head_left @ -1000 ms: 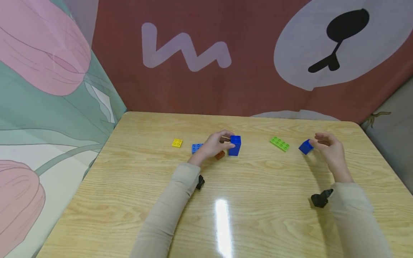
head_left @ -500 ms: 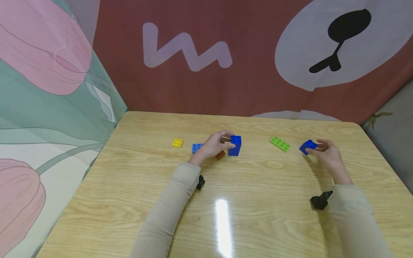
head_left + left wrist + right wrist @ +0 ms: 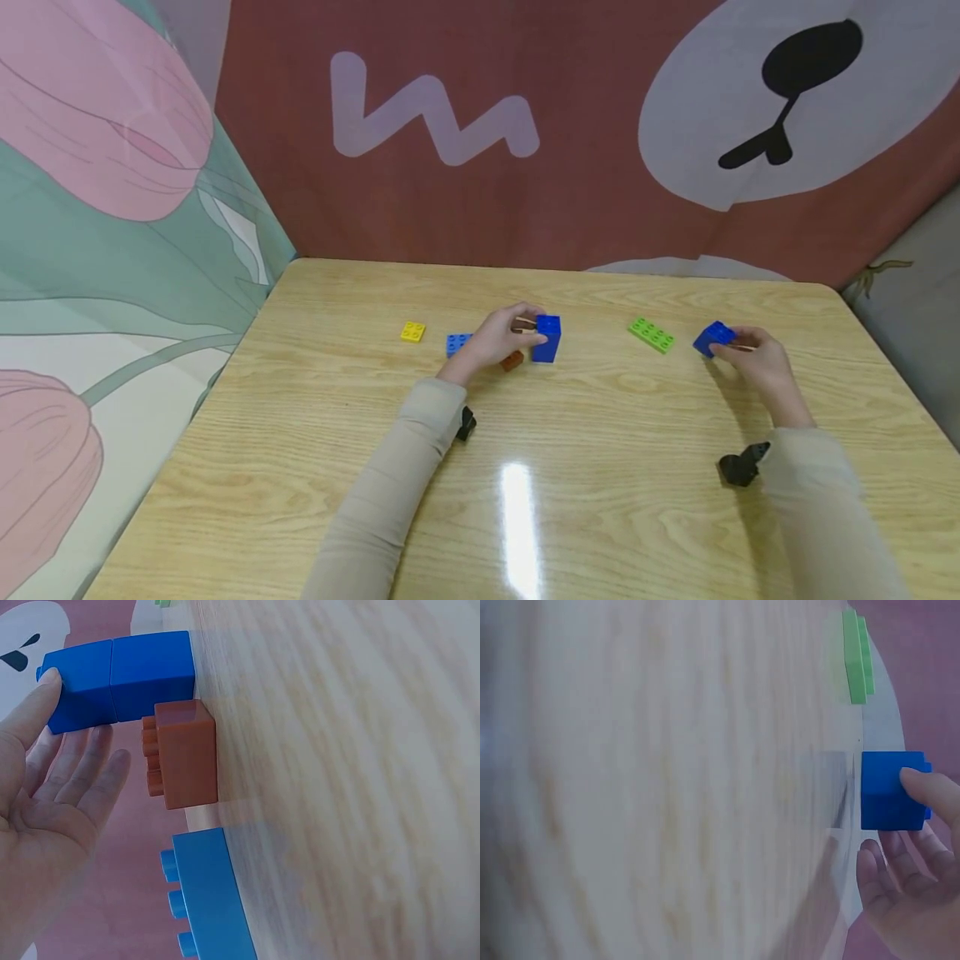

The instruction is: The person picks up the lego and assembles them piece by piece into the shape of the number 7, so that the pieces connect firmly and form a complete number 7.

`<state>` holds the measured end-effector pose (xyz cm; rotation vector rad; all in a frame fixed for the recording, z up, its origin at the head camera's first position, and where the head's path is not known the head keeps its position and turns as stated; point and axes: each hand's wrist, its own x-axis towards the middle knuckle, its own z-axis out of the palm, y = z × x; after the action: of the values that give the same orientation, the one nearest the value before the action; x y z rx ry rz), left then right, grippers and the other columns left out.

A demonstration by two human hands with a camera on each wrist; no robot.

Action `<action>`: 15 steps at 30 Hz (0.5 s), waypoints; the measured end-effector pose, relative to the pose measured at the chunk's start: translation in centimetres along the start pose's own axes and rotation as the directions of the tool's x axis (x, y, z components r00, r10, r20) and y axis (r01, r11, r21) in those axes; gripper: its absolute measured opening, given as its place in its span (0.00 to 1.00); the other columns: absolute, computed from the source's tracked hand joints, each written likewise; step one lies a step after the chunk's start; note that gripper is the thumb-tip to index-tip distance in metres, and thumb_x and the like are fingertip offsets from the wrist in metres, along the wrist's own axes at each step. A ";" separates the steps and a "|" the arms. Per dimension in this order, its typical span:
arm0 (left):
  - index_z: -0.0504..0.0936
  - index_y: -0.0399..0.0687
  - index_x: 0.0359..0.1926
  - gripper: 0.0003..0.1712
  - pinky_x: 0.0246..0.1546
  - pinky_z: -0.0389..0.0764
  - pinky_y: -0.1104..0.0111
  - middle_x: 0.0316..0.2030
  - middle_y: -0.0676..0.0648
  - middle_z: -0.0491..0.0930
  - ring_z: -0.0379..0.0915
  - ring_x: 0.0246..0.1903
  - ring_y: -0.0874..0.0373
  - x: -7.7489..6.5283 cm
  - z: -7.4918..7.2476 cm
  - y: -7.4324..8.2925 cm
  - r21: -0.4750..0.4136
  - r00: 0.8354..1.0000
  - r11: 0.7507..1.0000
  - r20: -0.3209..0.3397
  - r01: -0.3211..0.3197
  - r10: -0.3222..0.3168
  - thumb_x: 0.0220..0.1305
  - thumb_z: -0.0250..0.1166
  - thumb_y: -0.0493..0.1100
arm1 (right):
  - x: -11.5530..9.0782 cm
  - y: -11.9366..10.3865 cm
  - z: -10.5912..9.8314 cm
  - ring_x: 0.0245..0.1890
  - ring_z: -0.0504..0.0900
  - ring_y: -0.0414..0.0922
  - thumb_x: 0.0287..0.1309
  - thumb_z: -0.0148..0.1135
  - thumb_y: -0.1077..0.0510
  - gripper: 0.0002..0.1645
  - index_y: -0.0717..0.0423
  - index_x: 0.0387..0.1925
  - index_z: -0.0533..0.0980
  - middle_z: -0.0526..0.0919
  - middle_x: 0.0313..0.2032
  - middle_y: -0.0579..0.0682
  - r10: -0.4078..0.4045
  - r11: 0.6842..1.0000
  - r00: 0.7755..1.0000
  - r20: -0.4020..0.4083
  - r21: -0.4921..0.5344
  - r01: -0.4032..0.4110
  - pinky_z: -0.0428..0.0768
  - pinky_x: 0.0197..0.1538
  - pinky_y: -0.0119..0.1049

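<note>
Thumb and fingers of my left hand [image 3: 495, 335] pinch the upper part of a stack of two dark blue toy building bricks [image 3: 120, 679]. The stack stands upright on the table. Just beside it is a brown brick [image 3: 187, 757], partly covered by the hand in the head view. A lighter blue brick [image 3: 214, 892] lies further left, close to my left wrist. At the right, my right hand [image 3: 767, 367] grips a single dark blue brick [image 3: 891, 791], thumb on its near face and fingers behind. That brick is right at the tabletop, studs facing up.
A flat green plate brick [image 3: 651, 335] lies between the two hands. The small yellow plate brick [image 3: 412, 332] is at the left. Behind the wooden table [image 3: 600, 467] hangs a red-brown patterned cloth [image 3: 585, 167]. Black wrist cameras hang under both sleeves.
My right thumb has come round onto the near face of the single dark blue brick. That brick has turned and shifted slightly. The left hand and the stack have stayed still.
</note>
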<state>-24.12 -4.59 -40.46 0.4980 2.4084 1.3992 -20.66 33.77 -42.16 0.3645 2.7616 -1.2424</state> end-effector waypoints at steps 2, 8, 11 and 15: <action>0.70 0.46 0.64 0.27 0.59 0.77 0.60 0.61 0.43 0.73 0.70 0.62 0.49 -0.1 0.0 0.1 -0.003 1.000 1.000 0.001 0.003 -0.003 0.66 0.62 0.45 | 0.0 -0.2 0.1 0.61 0.65 0.63 0.66 0.51 0.42 0.44 0.70 0.69 0.54 0.61 0.64 0.70 0.004 1.000 1.000 -0.008 0.017 -0.003 0.71 0.45 0.31; 0.69 0.45 0.65 0.28 0.59 0.77 0.59 0.61 0.43 0.72 0.70 0.62 0.49 -0.3 0.1 0.1 -0.007 1.000 1.000 0.006 0.002 -0.002 0.66 0.62 0.45 | 0.0 -1.7 0.7 0.50 0.69 0.44 0.64 0.50 0.37 0.46 0.63 0.72 0.54 0.67 0.58 0.57 0.011 0.997 0.999 -0.031 0.074 -0.009 0.71 0.42 0.26; 0.69 0.45 0.65 0.28 0.59 0.77 0.59 0.61 0.43 0.72 0.70 0.62 0.49 -0.2 0.1 0.1 -0.006 1.000 1.000 0.006 0.002 -0.002 0.66 0.62 0.45 | 0.0 -2.8 1.2 0.45 0.67 0.33 0.63 0.51 0.36 0.46 0.59 0.72 0.54 0.67 0.50 0.41 -0.014 0.994 0.999 -0.031 0.111 0.017 0.73 0.45 0.28; 0.68 0.46 0.65 0.29 0.59 0.77 0.59 0.62 0.43 0.72 0.69 0.62 0.49 -0.1 0.0 0.0 -0.001 1.000 1.000 0.006 0.005 -0.005 0.66 0.62 0.45 | -0.3 -4.7 2.1 0.45 0.66 0.30 0.62 0.53 0.37 0.46 0.57 0.73 0.54 0.64 0.42 0.29 -0.057 0.981 0.998 -0.025 0.185 0.060 0.72 0.54 0.37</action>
<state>-23.98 -4.63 -40.51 0.4947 2.4029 1.3945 -21.55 29.11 -40.06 0.3129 2.6975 -1.5249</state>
